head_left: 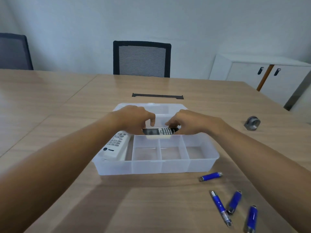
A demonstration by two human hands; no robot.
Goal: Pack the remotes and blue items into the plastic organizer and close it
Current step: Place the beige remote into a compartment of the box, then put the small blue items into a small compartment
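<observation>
Black remote (pixel 160 131) held level over organizer (pixel 202 163), left hand (pixel 134 118) and right hand (pixel 186 121) gripping its ends, arms outstretched

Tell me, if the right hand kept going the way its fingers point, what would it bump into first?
The right hand points leftward along the black remote it holds, so it would probably meet the left hand gripping the other end. Depth is hard to judge here.

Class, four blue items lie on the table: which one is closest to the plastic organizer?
The lone blue item just off the organizer's near right corner. The other three cluster nearer the person, further from the box.
</observation>
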